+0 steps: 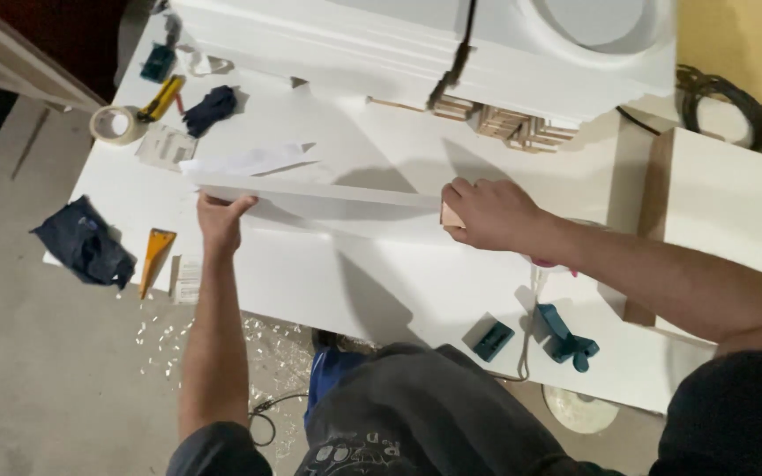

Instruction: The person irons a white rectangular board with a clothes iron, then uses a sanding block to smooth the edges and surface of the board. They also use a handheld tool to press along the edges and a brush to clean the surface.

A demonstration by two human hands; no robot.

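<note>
Strip (328, 196): we see it lying across the middle of the worktop (416, 291).
Left hand (220, 219): closed on the strip's left end.
Right hand (489, 214): holding a small block (449, 216) on its right end.
Progress: mid-pass, we judge; the finish is unreadable.
Hidden: the block mostly covered; far stack cut off.

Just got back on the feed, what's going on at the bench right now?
A person leans over a white worktable. Their left hand grips one end of a long white strip lying across the table, while the right hand presses a small wooden block against the strip's other end. A roll of tape, a yellow utility knife, dark cloths and a yellow wedge lie at the table's left; two teal clamps sit near its front edge.
</note>
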